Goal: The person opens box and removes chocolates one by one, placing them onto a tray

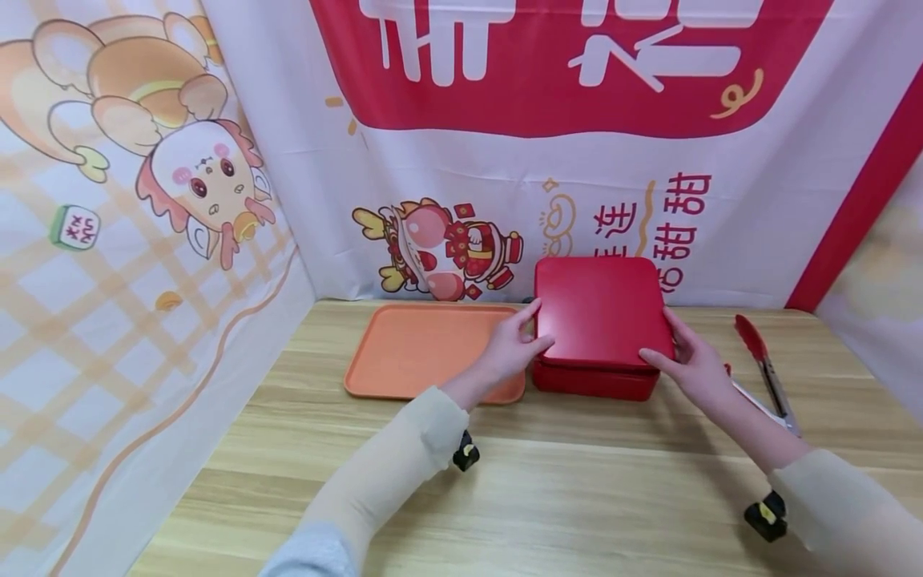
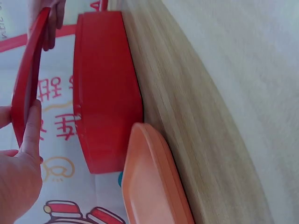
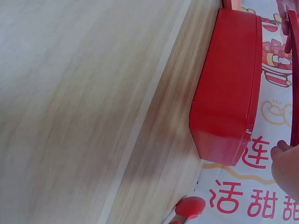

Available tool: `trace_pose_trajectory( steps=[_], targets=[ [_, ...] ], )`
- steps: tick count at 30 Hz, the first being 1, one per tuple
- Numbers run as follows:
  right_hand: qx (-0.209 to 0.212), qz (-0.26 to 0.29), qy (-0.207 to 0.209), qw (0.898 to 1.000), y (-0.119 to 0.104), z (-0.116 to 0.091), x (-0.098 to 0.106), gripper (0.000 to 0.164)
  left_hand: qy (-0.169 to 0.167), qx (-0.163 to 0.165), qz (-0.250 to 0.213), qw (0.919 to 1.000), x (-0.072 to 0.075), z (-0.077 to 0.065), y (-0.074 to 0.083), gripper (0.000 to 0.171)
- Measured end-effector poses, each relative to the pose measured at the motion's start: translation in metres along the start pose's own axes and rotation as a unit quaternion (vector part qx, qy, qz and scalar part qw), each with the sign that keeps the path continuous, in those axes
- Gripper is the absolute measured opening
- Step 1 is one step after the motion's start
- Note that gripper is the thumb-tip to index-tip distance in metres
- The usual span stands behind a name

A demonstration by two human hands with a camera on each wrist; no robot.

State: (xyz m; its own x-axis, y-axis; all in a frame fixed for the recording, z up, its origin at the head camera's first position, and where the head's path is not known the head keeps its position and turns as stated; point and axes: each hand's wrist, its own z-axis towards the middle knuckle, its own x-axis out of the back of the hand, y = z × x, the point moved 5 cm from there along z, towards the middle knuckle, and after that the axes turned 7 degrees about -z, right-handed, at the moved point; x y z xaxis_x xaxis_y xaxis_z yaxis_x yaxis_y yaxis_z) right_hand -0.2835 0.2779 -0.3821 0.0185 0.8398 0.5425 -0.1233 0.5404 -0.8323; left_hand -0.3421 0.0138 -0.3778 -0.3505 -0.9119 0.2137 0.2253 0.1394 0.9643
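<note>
Your left sleeve [image 1: 397,457] and right sleeve [image 1: 844,497] lie nearest the head camera, both pale, reaching forward over the wood-grain table [image 1: 562,497]. Your left hand [image 1: 510,344] and right hand [image 1: 694,361] hold a red lid [image 1: 602,308] by opposite sides, each one closed only as far as the lid's thickness, thumb on top. From the head view you might take the lid as sitting on the red box [image 1: 594,381]; both wrist views show otherwise, with clear space between the two, so the lid is up above the box while the box stands on the table. Your left wrist view also shows a finger laid along the lid's underside (the head view hides that finger behind the lid). On the right, the wrist view catches only part of your hand at its edge, fingertips against the lid.

An orange tray [image 1: 425,344] lies just beside the box, on your left; whether they touch, you cannot tell. Left wrist alone gives you a sliver of something teal [image 2: 120,179] by the tray and box, too little to name. Red-tipped tongs [image 1: 770,375] lie to the right, one arm partly hidden by your right hand in the head view. Behind everything hangs a printed cloth [image 1: 310,184] with cartoon figures and red lettering.
</note>
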Motion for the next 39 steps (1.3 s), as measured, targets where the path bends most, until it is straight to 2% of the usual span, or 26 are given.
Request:
trace_pose_trajectory(
  steps=[3, 7, 16, 24, 29, 39],
  targets=[
    [-0.007, -0.003, 0.0, 1.0, 0.001, -0.005, 0.003, 0.09, -0.009, 0.011, -0.025, 0.9996, -0.002, -0.006, 0.002, 0.072],
    [-0.002, 0.018, -0.002, 1.0, 0.003, -0.011, 0.004, 0.087, -0.032, 0.026, -0.061, 0.9973, -0.005, -0.015, 0.003, 0.074],
    [0.0, 0.022, -0.009, 1.0, 0.004, -0.026, 0.008, 0.087, -0.075, 0.018, -0.033, 0.9965, -0.007, -0.037, 0.002, 0.082],
    [0.0, -0.022, -0.032, 0.999, -0.001, -0.045, 0.007, 0.088, -0.109, 0.043, -0.038, 0.9924, -0.007, -0.059, -0.004, 0.096],
    [0.026, -0.068, -0.041, 0.997, -0.004, -0.058, 0.007, 0.088, -0.118, 0.065, -0.039, 0.9901, -0.008, -0.073, -0.008, 0.101],
    [0.048, -0.088, -0.047, 0.994, 0.001, -0.077, 0.006, 0.09, -0.134, 0.105, -0.076, 0.9825, -0.017, -0.091, -0.021, 0.105]
  ],
)
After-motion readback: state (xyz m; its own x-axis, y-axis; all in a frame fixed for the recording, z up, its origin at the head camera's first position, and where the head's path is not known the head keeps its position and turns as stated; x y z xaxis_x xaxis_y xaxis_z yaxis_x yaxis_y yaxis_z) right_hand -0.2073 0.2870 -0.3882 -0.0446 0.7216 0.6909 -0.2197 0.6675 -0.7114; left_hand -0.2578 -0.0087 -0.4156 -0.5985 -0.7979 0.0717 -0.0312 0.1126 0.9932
